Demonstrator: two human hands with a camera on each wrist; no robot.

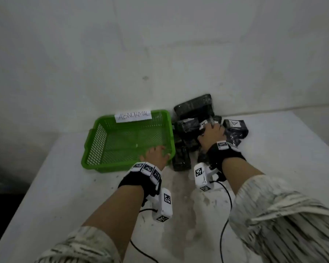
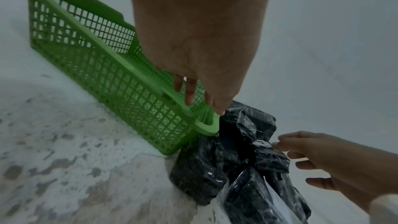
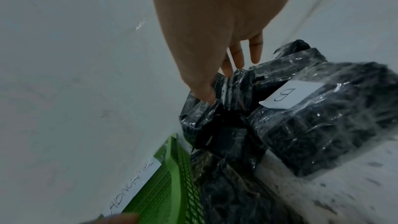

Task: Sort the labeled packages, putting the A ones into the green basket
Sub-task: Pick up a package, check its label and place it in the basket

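Observation:
The green mesh basket point(image 1: 95, 141) with its white "ABNORMAL" tag stands by the wall and holds no package. Right of it lies a pile of several black plastic-wrapped packages point(image 1: 180, 158). My right hand point(image 1: 213, 130) rests on top of the pile, its fingers spread and loosely bent over a package point(image 3: 237, 91) whose white label it partly covers. Thumb and fingertips point(image 3: 206, 96) touch the wrap without closing round it. Beside it lies a package labelled B point(image 3: 312, 117). My left hand point(image 2: 193, 96) hovers with straight fingers over the basket's near right corner point(image 2: 206, 125) and holds nothing.
The basket and pile sit in the corner of a white, stained surface point(image 1: 179, 205) against a white wall. Another package point(image 1: 235, 128) with a white label lies right of my right hand. One package point(image 1: 196, 105) leans on the wall. Cables trail from both wrist cameras.

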